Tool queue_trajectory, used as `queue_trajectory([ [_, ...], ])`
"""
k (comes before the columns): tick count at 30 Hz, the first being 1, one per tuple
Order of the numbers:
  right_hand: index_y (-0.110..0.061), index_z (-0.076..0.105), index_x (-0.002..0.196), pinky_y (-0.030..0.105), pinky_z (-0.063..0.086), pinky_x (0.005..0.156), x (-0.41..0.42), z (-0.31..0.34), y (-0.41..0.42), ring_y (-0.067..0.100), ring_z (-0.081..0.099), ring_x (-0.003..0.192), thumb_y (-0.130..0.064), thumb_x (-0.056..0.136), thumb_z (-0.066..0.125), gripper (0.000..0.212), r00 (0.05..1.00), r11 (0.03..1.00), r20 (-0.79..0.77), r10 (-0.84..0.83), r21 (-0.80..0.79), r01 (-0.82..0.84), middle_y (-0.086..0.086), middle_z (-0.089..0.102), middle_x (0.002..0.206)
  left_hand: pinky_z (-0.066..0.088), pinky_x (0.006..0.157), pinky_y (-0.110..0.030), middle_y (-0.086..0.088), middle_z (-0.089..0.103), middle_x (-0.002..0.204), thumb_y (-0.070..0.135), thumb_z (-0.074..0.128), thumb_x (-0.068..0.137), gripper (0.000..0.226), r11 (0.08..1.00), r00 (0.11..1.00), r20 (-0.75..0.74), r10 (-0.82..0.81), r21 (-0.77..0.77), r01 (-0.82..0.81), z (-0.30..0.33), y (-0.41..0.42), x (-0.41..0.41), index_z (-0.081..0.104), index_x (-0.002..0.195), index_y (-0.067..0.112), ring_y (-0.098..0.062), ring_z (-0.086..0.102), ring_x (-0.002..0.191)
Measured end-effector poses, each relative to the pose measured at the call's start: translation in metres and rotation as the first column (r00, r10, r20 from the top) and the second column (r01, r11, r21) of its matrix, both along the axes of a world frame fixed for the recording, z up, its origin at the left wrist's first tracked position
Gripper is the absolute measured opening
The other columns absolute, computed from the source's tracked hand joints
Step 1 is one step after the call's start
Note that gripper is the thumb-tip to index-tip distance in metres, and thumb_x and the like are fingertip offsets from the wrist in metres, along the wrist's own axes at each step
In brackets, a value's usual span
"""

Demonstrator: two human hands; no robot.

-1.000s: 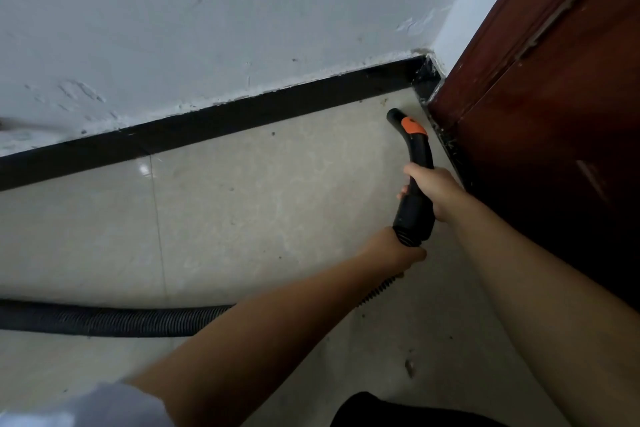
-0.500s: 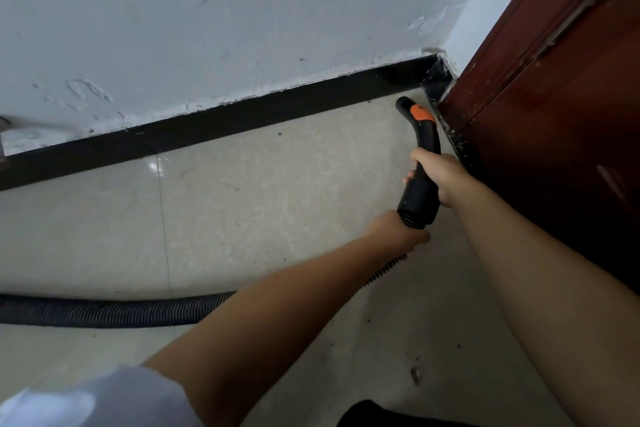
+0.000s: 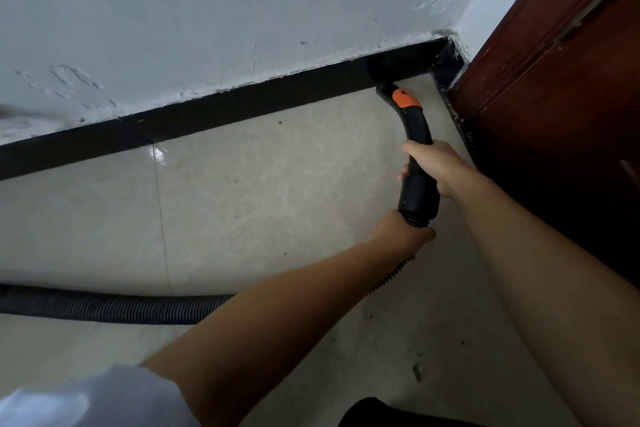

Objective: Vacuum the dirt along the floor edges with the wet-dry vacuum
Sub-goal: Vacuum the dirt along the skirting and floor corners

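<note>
Both hands hold the curved black plastic vacuum nozzle handle with an orange slider (image 3: 414, 135). The right hand (image 3: 438, 166) has its fingers wrapped tight around the handle's middle; the left hand (image 3: 401, 236) just below has its fingers closed on the ribbed black corrugated hose (image 3: 114, 308) where it joins the handle. Beyond the right fingers, the nozzle tip meets the black baseboard strip (image 3: 207, 118) near the corner, left of the dark red-brown wooden door (image 3: 554, 80). Dirt specks dot the glossy beige floor tile (image 3: 242, 191) left of both hands
</note>
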State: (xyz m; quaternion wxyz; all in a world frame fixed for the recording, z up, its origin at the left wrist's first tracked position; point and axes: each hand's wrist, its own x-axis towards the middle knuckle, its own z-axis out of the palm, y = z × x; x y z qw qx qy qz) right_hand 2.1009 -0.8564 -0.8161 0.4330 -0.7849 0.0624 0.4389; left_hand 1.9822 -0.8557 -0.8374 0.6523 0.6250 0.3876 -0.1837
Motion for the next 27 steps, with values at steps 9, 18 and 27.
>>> queue_trajectory([
  [9, -0.005, 0.048, 0.099, 0.018, 0.048, 0.040, -0.017, 0.006, 0.017, 0.019, 0.053, 0.048, -0.011, 0.089, 0.054, 0.013, 0.996, 0.996, 0.010, 0.093, -0.006, -0.093, 0.008, 0.052, 0.063, 0.047, 0.060, -0.028, -0.004, 0.049, 0.069, 0.011, 0.060, 0.084, 0.017, 0.989, 0.990, -0.003, 0.143, -0.040, -0.143, 0.000, 0.002, -0.015, 0.049, 0.097, 0.010, -0.017, 0.049, 0.056],
  [18, -0.007, 0.047, 0.103, 0.027, 0.049, 0.053, -0.048, 0.006, 0.031, 0.021, 0.056, 0.052, -0.011, 0.088, 0.054, 0.016, 0.963, 0.963, 0.008, 0.269, -0.001, -0.269, 0.010, 0.055, 0.064, 0.051, 0.069, -0.034, -0.002, 0.049, 0.066, 0.010, 0.060, 0.083, 0.020, 0.955, 0.957, 0.002, 0.289, -0.070, -0.288, 0.000, -0.003, -0.043, 0.046, 0.073, 0.020, -0.017, 0.051, 0.056],
  [27, -0.009, 0.047, 0.093, 0.023, 0.049, 0.050, -0.071, 0.012, 0.057, 0.020, 0.058, 0.051, -0.011, 0.087, 0.052, 0.009, 0.889, 0.889, 0.025, 0.458, -0.039, -0.457, 0.009, 0.055, 0.064, 0.048, 0.059, -0.027, -0.003, 0.049, 0.067, 0.010, 0.059, 0.083, 0.016, 0.886, 0.893, 0.005, 0.451, -0.122, -0.447, 0.008, 0.003, -0.061, 0.046, 0.079, 0.018, -0.016, 0.049, 0.057],
])
